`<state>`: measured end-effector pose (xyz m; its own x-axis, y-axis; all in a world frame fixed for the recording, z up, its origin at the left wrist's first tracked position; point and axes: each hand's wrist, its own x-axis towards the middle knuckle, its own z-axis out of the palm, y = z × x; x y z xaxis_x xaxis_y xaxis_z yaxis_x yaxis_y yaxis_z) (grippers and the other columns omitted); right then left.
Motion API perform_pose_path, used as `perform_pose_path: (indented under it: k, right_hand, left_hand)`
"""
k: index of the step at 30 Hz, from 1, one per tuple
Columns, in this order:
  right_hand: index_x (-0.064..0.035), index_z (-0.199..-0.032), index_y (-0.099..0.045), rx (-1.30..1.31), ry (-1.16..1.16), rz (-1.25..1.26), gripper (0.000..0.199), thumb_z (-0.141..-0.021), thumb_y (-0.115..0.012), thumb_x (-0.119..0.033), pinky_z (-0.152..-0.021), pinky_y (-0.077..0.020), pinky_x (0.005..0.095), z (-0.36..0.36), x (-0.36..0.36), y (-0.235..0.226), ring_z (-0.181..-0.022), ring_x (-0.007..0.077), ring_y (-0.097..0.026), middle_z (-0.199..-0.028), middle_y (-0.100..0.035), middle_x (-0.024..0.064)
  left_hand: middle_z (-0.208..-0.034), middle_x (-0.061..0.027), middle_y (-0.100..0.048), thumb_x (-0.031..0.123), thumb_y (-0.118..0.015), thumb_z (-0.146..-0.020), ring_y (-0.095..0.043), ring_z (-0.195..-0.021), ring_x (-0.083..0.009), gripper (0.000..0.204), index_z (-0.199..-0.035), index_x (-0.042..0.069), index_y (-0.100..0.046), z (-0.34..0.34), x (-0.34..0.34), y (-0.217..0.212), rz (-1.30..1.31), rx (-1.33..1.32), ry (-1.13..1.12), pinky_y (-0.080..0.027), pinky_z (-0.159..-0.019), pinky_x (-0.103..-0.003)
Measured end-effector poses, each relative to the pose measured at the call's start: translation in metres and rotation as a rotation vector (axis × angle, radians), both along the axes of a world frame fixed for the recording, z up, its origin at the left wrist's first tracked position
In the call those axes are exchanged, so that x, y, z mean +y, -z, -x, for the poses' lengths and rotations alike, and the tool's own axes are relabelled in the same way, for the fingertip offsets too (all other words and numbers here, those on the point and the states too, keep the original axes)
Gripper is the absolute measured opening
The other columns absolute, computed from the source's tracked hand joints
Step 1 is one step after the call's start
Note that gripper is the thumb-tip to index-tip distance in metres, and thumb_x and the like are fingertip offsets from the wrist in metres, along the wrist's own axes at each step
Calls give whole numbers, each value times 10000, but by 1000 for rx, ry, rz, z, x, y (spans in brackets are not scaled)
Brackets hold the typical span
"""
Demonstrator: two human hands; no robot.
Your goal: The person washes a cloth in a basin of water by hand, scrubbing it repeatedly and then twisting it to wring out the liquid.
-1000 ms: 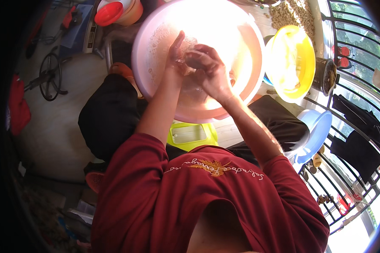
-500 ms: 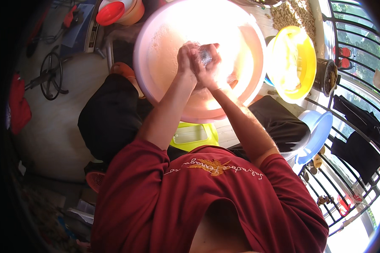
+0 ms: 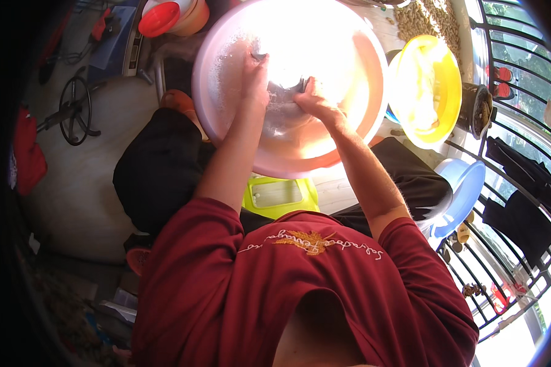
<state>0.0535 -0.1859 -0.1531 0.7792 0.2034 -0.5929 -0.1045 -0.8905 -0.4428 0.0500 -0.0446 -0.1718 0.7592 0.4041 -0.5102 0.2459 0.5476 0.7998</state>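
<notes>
Both my hands are over a large pink basin (image 3: 209, 104) of sudsy water. My left hand (image 3: 255, 76) is closed, with a dark edge of a wet grey cloth showing at its thumb. To its right, my right hand (image 3: 315, 99) grips a dark bit of what looks like the same wet grey cloth (image 3: 283, 95). Between the hands the cloth lies low at the water, and glare washes out most of its outline. White foam (image 3: 226, 52) clings along the basin's left side.
A yellow basin (image 3: 452, 101) with pale contents stands right of the pink one. Nearer on that side is a light blue basin (image 3: 468, 192). A lime-green plastic stool (image 3: 309, 197) sits between my legs. Black railings (image 3: 520, 104) run along the right; a red bowl (image 3: 159, 18) is far left.
My hands were pressed together round the wet bundle; now they are apart, the left moved left and the right slightly lower and right. The cloth has opened out between them.
</notes>
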Motion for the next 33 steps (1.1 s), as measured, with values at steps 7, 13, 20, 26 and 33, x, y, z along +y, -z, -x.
perform_pose_path:
  k: [7,13,20,26,33]
  right_hand:
    - [-73,-1125,-571,-384,139,-662,449,-688,-573,30,-844,-459,355,18,20,-51,-1056,291,-514,-1107,-517,142]
    - [-123,-934,-641,-814,-172,-525,275,-669,-621,-49,-659,-502,384,65,55,-99,-873,305,-521,-1095,-513,94]
    - [-59,-841,-605,-760,79,-543,136,-741,-667,-127,-674,-467,386,37,61,-68,-784,317,-537,-902,-555,123]
    - [10,-785,-576,-261,244,-74,341,-873,-549,-319,-637,-445,346,-2,40,-65,-632,302,-576,-724,-608,153]
    - [-32,-1176,-480,-313,278,-947,400,-915,-445,-334,-934,-372,328,-10,-3,-13,-1081,235,-494,-1142,-548,131]
  left_hand:
    - [-966,-72,-588,504,-635,-765,-583,-847,-202,543,-1077,69,-542,-3,-1,10,647,127,42,-479,-748,-323]
    - [-1011,-51,-534,371,-438,-898,-520,-951,-133,311,-1028,106,-536,28,-20,-39,150,-467,110,-433,-845,-252]
    - [-917,-54,-510,282,-383,-885,-503,-894,-160,189,-881,126,-490,14,-15,18,1308,-619,254,-428,-777,-289]
    - [-945,-163,-568,199,-322,-858,-565,-875,-257,305,-910,-33,-513,15,-29,-39,750,17,-22,-467,-815,-346]
    - [-812,-146,-591,180,-384,-807,-619,-776,-293,193,-775,40,-512,-4,-8,-94,779,-165,-54,-527,-744,-446]
